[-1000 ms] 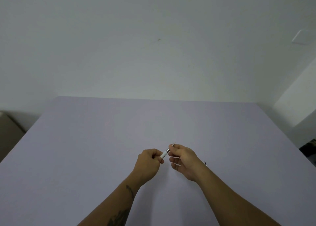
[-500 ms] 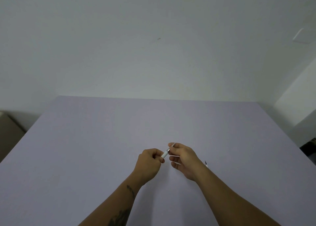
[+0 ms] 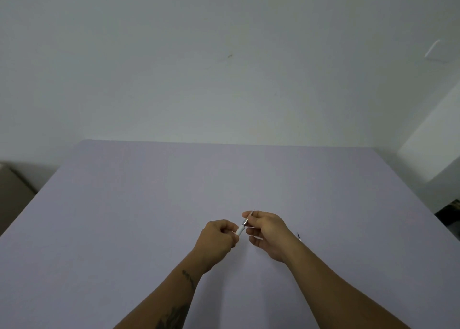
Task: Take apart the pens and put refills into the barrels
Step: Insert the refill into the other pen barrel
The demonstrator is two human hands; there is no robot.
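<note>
A white pen [image 3: 241, 229] with a grey metal tip is held just above the lavender table [image 3: 149, 204], slanting up to the right. My left hand [image 3: 217, 237] is closed around its white barrel, most of which is hidden in the fist. My right hand [image 3: 267, 231] pinches the tip end between thumb and fingers, and the point sticks out above the thumb. A second pen [image 3: 299, 237] lies on the table behind my right wrist, only its dark tip showing.
The table runs far out to a white wall. A brown box [image 3: 12, 194] stands off the left edge and dark objects [image 3: 450, 211] lie off the right edge.
Both hands stay almost where they were. My right fingers have shifted a little on the pen's tip end.
</note>
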